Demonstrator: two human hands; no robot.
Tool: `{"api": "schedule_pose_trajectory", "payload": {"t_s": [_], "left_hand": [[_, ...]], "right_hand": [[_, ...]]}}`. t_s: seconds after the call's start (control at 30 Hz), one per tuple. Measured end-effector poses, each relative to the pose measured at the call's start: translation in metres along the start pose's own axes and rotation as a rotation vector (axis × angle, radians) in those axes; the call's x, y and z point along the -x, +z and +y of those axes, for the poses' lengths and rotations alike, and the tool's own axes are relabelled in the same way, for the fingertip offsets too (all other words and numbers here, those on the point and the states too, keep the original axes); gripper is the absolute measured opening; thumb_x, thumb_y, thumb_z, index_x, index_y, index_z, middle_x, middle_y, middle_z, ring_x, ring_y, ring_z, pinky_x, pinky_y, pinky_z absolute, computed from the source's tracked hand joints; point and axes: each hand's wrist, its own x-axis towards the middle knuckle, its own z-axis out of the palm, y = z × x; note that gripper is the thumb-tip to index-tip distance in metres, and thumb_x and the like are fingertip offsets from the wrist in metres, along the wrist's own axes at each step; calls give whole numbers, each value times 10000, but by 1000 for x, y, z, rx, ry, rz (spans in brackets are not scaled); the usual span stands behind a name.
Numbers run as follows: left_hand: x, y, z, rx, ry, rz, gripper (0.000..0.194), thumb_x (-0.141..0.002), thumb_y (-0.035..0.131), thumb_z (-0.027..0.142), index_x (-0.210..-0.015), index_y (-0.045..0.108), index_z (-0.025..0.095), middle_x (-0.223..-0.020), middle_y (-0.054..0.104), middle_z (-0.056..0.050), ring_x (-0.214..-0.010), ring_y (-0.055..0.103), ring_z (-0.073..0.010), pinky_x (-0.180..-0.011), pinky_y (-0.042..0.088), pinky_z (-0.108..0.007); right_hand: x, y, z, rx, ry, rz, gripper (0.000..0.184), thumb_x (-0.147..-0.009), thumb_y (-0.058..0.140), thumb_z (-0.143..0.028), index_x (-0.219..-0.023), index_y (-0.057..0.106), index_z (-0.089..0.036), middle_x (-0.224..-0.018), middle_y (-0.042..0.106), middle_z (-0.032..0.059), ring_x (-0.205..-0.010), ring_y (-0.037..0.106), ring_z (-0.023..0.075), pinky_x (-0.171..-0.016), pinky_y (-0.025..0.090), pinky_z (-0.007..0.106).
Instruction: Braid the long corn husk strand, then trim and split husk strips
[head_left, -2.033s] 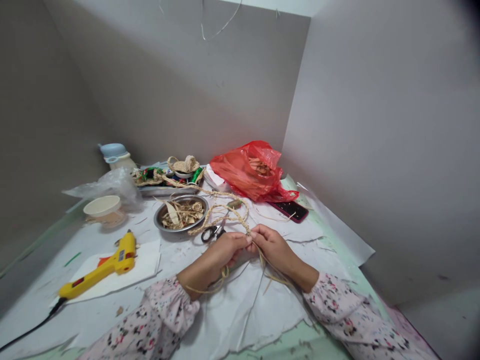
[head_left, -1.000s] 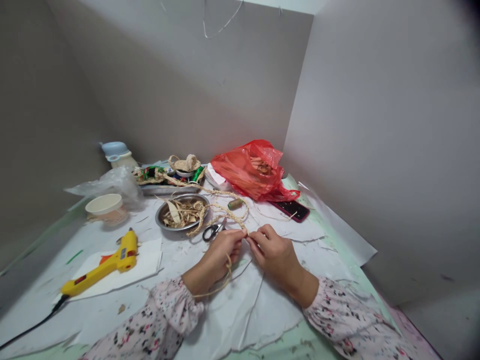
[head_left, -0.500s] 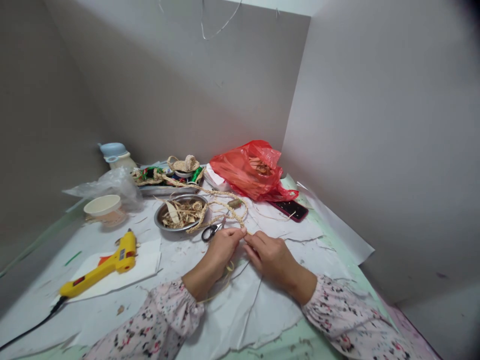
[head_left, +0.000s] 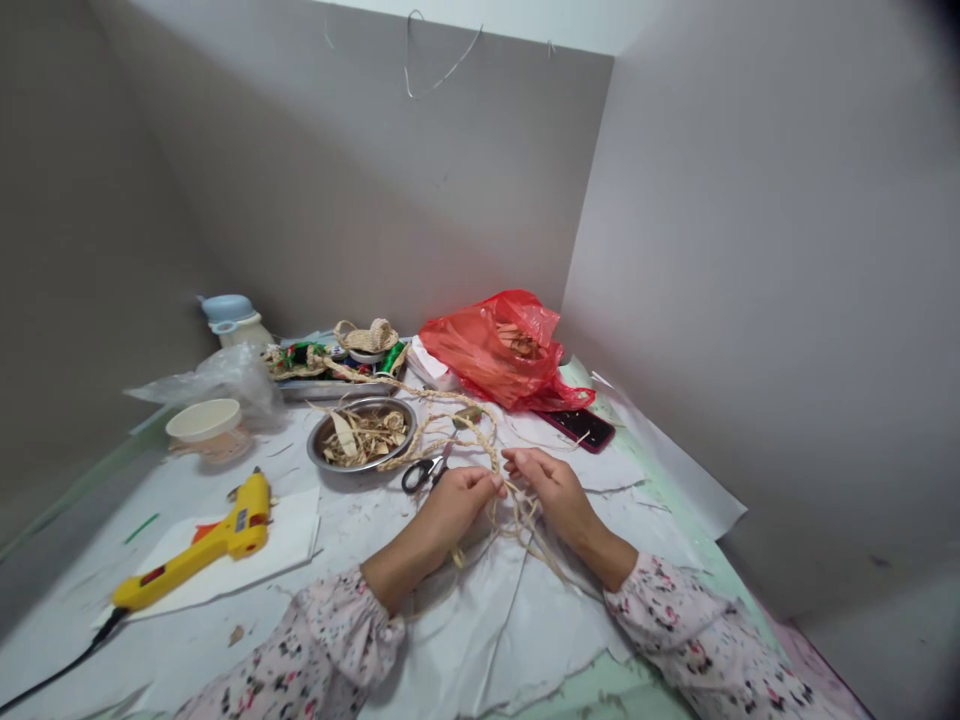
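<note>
Here, right of the metal bowl (head_left: 360, 468), the left hand (head_left: 459, 503) is pinching the straw-coloured braid (head_left: 494, 457) near its unbraided end, with loose strands (head_left: 517, 512) trailing toward the person. Farther right of the bowl, the right hand (head_left: 553, 492) is curling beside these strands; whether its fingers are gripping any cannot be told. Scissors (head_left: 435, 468) are lying just right of the bowl.

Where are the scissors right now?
Head view, slightly left of centre: the black-handled scissors lie just right of the metal bowl, on the far side of the left hand.
</note>
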Motion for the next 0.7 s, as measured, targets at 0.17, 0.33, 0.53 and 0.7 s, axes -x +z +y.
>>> {"api": "schedule_pose_trajectory", "payload": {"t_s": [0.17, 0.33, 0.53, 0.7], "left_hand": [[6, 4, 2, -91, 28, -145, 344, -771, 527, 495, -675, 583, 169, -425, 325, 83, -405, 215, -80, -442, 140, -243], [6, 2, 5, -118, 147, -187, 329, -814, 498, 470, -657, 520, 182, -525, 368, 61, -507, 286, -100, -505, 228, -232], [1, 0, 1, -96, 224, -215, 310, -826, 485, 450, -710, 547, 170, -636, 440, 34, -597, 346, -117, -576, 286, -227], [-2, -4, -1, -68, 116, -139, 344, -778, 516, 492, -644, 534, 176, -536, 374, 47, -531, 298, -116, -508, 232, -234]], "right_hand": [[-3, 2, 1, -197, 163, -144, 309, -770, 657, -459, -779, 657, -150, -631, 592, -17, -582, 524, 122, -578, 412, 245], [-3, 7, 4, -448, 315, -73, 330, -713, 705, -463, -731, 582, -157, -543, 551, -39, -451, 486, 97, -460, 330, 216], [-4, 8, 2, -526, 360, -107, 354, -702, 722, -465, -722, 559, -152, -579, 560, -28, -480, 515, 99, -493, 359, 213], [-4, 3, -1, -453, 288, -310, 333, -787, 653, -485, -839, 610, -159, -732, 607, 0, -665, 571, 129, -664, 440, 251]]}}
